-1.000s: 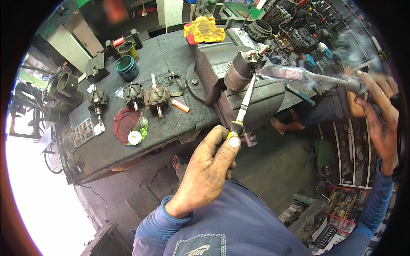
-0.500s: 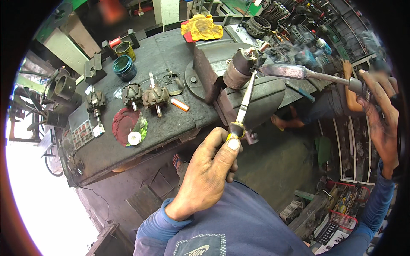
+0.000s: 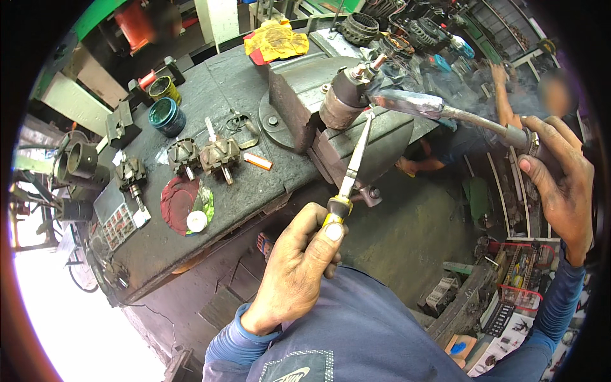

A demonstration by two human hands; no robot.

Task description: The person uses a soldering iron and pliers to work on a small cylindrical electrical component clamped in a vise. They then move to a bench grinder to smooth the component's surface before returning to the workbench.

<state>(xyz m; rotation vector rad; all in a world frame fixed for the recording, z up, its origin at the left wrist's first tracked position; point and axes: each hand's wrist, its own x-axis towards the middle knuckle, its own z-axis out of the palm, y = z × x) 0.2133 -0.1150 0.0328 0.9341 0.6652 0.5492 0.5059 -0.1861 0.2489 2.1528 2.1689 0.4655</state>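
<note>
In my left hand (image 3: 293, 270) is a pair of long-nose pliers (image 3: 358, 156), seen edge-on, with yellow-and-black grips. Their narrow tip reaches up beside a dark cylindrical solenoid (image 3: 342, 105) with copper-coloured studs on top. A bench vise (image 3: 375, 143) supports the solenoid. My right hand (image 3: 563, 175) is wrapped round the dark handle of a large soldering iron (image 3: 474, 116). The iron's thick, silvery head (image 3: 407, 102) points left and lies against or very near the solenoid's side; exact contact cannot be made out. Thin smoke hangs around the head.
On the dark workbench (image 3: 210, 76) sit several armatures (image 3: 219, 156), a blue-green tin (image 3: 167, 118), a solder spool (image 3: 196, 221) and a yellow cloth (image 3: 277, 42). Another person's arm (image 3: 506, 95) shows at the right, behind the iron. A red tool tray (image 3: 522, 297) stands lower right.
The whole scene has shifted slightly left and down as the view turned. The pliers' tip sits slightly lower beside the solenoid. Both hands keep their tools.
</note>
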